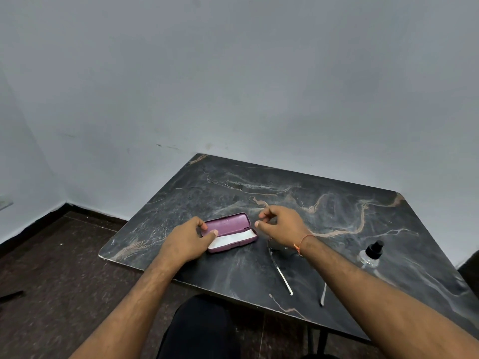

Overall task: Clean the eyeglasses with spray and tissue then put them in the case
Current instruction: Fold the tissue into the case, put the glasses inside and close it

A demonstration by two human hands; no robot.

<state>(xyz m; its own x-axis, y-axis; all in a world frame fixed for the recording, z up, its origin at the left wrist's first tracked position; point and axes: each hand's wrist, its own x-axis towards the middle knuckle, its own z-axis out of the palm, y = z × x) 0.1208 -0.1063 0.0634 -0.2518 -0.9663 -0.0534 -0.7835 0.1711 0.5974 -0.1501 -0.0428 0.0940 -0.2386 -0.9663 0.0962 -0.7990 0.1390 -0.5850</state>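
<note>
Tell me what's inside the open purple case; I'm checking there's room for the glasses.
Inside the purple case only a white tissue or cloth shows, lying in the lower half. The left hand covers the case's left end, so that part cannot be seen.

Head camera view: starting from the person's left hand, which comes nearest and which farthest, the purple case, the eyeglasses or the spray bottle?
From the left hand:
1. Purple case: lying open, held at its left end by this hand.
2. Eyeglasses: to the right of the case, partly hidden under the right forearm, temples pointing toward the person.
3. Spray bottle: standing far out on the right side of the table.
</note>
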